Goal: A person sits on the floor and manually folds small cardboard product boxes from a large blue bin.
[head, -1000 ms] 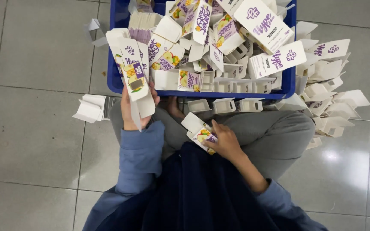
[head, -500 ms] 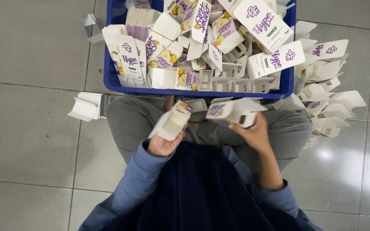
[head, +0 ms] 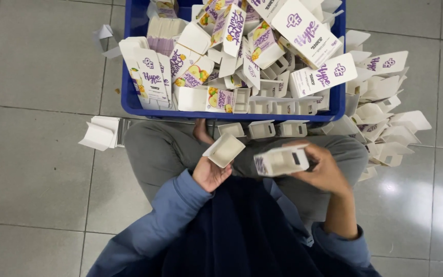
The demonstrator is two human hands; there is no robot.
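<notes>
My left hand point(head: 209, 174) holds a small white cardboard insert point(head: 224, 150) over my lap, its open side up. My right hand point(head: 323, 169) grips a folded white and purple carton point(head: 281, 160) by its right end, held level with its open window towards me. The two pieces are apart, a short gap between them. Just beyond my knees stands a blue plastic crate point(head: 134, 105) heaped with flat and folded cartons printed in purple and yellow.
I sit on a grey tiled floor with the crate against my legs. Several white folded inserts point(head: 385, 131) are piled on the floor at the right of the crate. More white pieces point(head: 100, 134) lie at the left.
My left hand came back from the crate's left side to my lap and now holds a white insert. My right hand lifted its carton and turned it level.
</notes>
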